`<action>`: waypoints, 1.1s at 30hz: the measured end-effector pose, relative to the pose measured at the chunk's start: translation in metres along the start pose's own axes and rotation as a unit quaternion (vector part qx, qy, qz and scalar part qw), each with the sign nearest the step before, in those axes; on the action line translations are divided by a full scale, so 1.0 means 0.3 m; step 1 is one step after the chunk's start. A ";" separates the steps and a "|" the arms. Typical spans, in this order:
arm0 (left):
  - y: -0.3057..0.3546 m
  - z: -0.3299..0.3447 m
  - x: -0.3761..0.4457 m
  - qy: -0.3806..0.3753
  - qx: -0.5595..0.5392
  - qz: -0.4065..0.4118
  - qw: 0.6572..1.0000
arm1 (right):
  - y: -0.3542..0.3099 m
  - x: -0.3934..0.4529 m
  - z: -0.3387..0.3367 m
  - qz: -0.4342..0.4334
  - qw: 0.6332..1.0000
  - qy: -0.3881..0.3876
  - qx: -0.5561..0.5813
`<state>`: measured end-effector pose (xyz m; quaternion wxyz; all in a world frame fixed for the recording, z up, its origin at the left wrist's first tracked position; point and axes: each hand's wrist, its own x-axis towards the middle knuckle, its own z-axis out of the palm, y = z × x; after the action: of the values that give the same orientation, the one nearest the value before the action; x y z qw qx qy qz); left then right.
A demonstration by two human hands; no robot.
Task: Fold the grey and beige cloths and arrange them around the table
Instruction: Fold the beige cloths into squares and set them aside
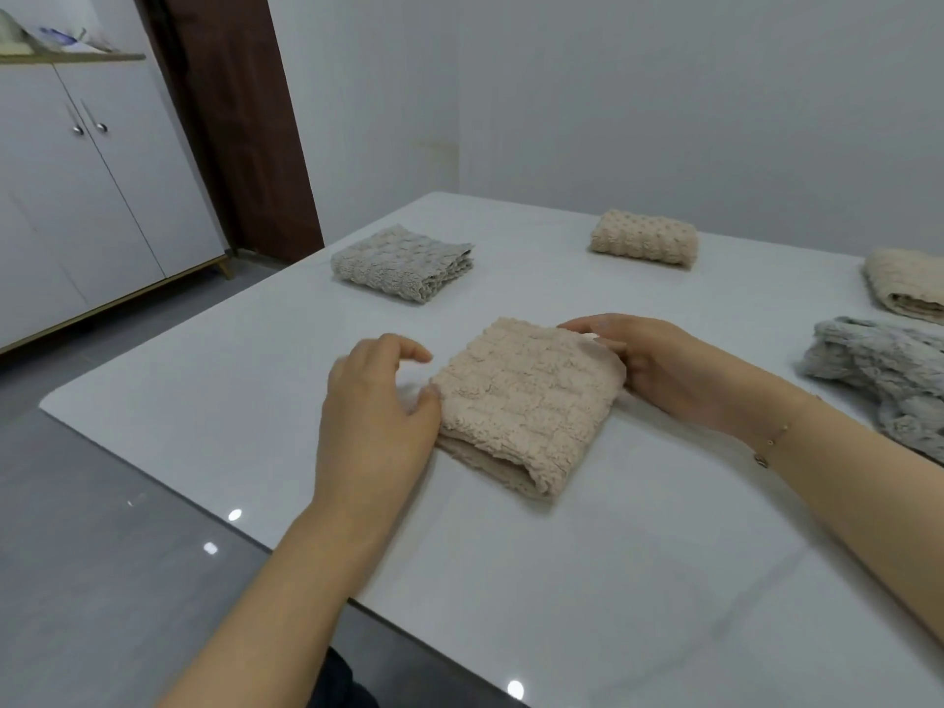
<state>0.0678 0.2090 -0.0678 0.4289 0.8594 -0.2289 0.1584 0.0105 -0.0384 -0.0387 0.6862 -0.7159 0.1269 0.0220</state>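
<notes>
A folded beige textured cloth [526, 406] lies mid-table on the glossy white table [638, 580]. The left hand [375, 416], fingers loosely spread, touches its left edge; the right hand [659, 373] pinches its far right corner. A folded grey cloth [403, 263] sits far left, a crumpled grey cloth [883, 370] right.

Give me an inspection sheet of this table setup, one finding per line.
Surface: white table, glossy.
Job's things: beige cloth folded between the hands; folded grey cloth; two more folded beige cloths; crumpled grey cloth, unfolded.
Clutter: nothing seen.
Grippers: left hand touching the cloth's left edge; right hand holding its far right corner.
Cables: nothing seen.
Surroundings: white cabinet, brown door, grey floor.
</notes>
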 end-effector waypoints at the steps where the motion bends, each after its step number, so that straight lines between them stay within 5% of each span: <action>1: 0.021 0.001 0.008 -0.002 0.012 0.044 0.999 | 0.012 -0.010 -0.011 -0.017 1.000 -0.005 0.006; 5: 0.139 0.043 0.048 -0.171 -0.036 0.152 0.973 | 0.035 -0.027 -0.031 -0.053 0.997 -0.041 0.038; 9: 0.127 0.119 0.064 -0.338 0.095 0.124 0.928 | 0.039 -0.025 -0.030 -0.068 0.995 -0.054 0.038; 20: 0.076 0.134 0.057 -0.354 0.173 0.101 0.914 | 0.040 -0.016 -0.051 -0.088 0.985 -0.025 -0.145; 28: 0.087 0.124 0.060 -0.384 0.184 0.085 0.901 | 0.043 -0.018 -0.050 -0.090 0.994 -0.005 -0.064; 33: 0.097 0.125 0.053 -0.385 0.227 0.086 0.890 | 0.072 -0.002 -0.006 -0.113 0.979 0.090 -0.147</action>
<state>0.0686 0.1591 -0.0630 0.0848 0.9040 -0.4068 -0.1008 0.0049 -0.0405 -0.0597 0.5576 -0.8176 0.1018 -0.1018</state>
